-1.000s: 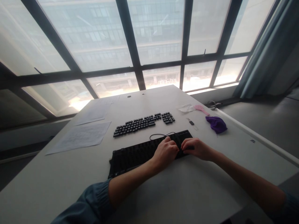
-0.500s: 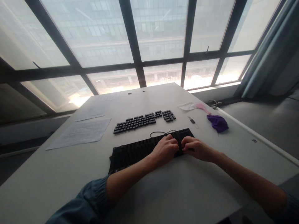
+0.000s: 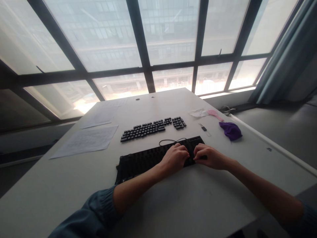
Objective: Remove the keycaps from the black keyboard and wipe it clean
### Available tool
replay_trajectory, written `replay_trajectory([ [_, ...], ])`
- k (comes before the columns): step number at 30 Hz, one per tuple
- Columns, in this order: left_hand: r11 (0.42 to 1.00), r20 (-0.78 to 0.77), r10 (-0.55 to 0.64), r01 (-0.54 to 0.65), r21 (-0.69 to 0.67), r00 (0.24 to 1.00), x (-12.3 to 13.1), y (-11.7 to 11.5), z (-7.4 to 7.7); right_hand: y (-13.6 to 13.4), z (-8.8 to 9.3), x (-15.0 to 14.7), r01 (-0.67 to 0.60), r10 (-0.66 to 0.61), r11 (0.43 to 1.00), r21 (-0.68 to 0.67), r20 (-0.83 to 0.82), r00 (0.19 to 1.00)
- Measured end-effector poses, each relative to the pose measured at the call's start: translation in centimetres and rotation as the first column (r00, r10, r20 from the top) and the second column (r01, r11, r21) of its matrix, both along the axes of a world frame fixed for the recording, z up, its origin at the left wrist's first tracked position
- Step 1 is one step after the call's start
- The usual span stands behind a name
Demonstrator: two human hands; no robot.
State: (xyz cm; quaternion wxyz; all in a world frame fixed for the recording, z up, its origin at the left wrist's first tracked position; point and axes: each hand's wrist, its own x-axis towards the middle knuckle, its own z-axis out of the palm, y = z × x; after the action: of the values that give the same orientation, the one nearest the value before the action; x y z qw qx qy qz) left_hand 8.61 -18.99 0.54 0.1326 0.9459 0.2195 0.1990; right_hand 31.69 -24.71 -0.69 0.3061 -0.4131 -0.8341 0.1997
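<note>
A black keyboard base [image 3: 143, 162] with its keycaps off lies slantwise on the white table [image 3: 74, 191]. Over its right part, my left hand [image 3: 176, 156] rests with the fingers curled and closed; what the fingertips pinch is hidden. Just to the right, my right hand [image 3: 206, 156] has its fingers bent together at the keyboard's right end, and anything in them is too small to make out. Behind the base, black keycaps [image 3: 146, 129] stand in rows in keyboard layout. A thin black cable [image 3: 170, 141] loops at the base's back edge.
Beyond my right hand lie a small keycap puller [image 3: 203, 128], a purple cloth [image 3: 230, 131], a pink brush [image 3: 215, 114] and a crumpled white tissue [image 3: 198, 113]. Printed paper sheets [image 3: 85, 142] cover part of the left side. Large windows [image 3: 170, 33] rise behind the table.
My right hand has shifted very slightly, with its fingers a little farther from my left hand. The keyboard base and the other things stay where they were.
</note>
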Motion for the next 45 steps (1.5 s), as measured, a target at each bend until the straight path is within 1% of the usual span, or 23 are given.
replay_trajectory([
  [2, 0.996, 0.056, 0.074, -0.072, -0.047, 0.996, 0.0, 0.3, 0.3, 0.2, 0.3, 0.2, 0.045, -0.044, 0.999, 0.003, -0.138, 0.990],
  [4, 0.986, 0.086, 0.162, -0.158, -0.061, 0.983, -0.2, 0.7, 0.9, 0.4, 0.5, 0.5, 0.159, -0.149, 0.987, 0.017, -0.254, 0.956],
  [6, 0.973, 0.086, 0.228, -0.224, -0.055, 0.970, -0.5, 0.9, 1.8, 0.7, 0.6, 0.8, 0.262, -0.241, 0.965, 0.030, -0.303, 0.922],
  [8, 0.963, 0.067, 0.268, -0.264, -0.052, 0.961, -0.9, 1.1, 2.8, 0.9, 0.5, 1.0, 0.307, -0.281, 0.951, 0.035, -0.308, 0.909],
  [12, 0.947, 0.006, 0.318, -0.318, -0.051, 0.948, -2.0, 2.3, 4.6, 1.2, 0.3, 1.0, 0.322, -0.297, 0.946, 0.043, -0.285, 0.911],
  [14, 0.940, -0.032, 0.337, -0.338, -0.045, 0.941, -2.5, 3.8, 5.3, 1.4, 0.5, 1.1, 0.349, -0.321, 0.935, 0.062, -0.270, 0.908],
  [16, 0.935, -0.072, 0.349, -0.353, -0.045, 0.934, -2.6, 5.7, 5.9, 1.7, 0.8, 1.2, 0.380, -0.351, 0.922, 0.074, -0.253, 0.902],
  [20, 0.916, -0.148, 0.388, -0.398, -0.043, 0.909, -1.7, 9.5, 6.4, 2.7, 1.4, 1.6, 0.410, -0.391, 0.909, 0.076, -0.182, 0.902],
  [23, 0.894, -0.184, 0.440, -0.447, 0.003, 0.879, 0.0, 11.4, 5.9, 4.4, 1.7, 1.8, 0.421, -0.412, 0.902, 0.091, -0.106, 0.905],
  [26, 0.877, -0.211, 0.476, -0.477, 0.054, 0.853, 1.9, 12.5, 4.9, 7.2, 2.1, 1.8, 0.436, -0.440, 0.890, 0.132, 0.003, 0.898],
  [30, 0.873, -0.201, 0.488, -0.474, 0.116, 0.850, 3.9, 12.9, 3.1, 11.9, 2.1, 1.3, 0.435, -0.474, 0.874, 0.219, 0.182, 0.861],
  [32, 0.877, -0.197, 0.478, -0.455, 0.152, 0.856, 4.4, 12.8, 2.3, 13.9, 1.9, 0.9, 0.405, -0.462, 0.882, 0.242, 0.266, 0.846],
  [34, 0.884, -0.198, 0.462, -0.432, 0.180, 0.864, 4.8, 12.9, 1.7, 15.3, 1.5, 0.4, 0.366, -0.438, 0.895, 0.257, 0.344, 0.831],
  [38, 0.892, -0.200, 0.441, -0.402, 0.208, 0.875, 4.8, 13.2, 1.0, 16.7, 1.1, -0.4, 0.294, -0.393, 0.915, 0.277, 0.444, 0.805],
  [45, 0.912, -0.192, 0.400, -0.369, 0.178, 0.896, 4.5, 13.0, 0.3, 16.7, 0.8, -1.0, 0.205, -0.321, 0.938, 0.281, 0.472, 0.821],
])
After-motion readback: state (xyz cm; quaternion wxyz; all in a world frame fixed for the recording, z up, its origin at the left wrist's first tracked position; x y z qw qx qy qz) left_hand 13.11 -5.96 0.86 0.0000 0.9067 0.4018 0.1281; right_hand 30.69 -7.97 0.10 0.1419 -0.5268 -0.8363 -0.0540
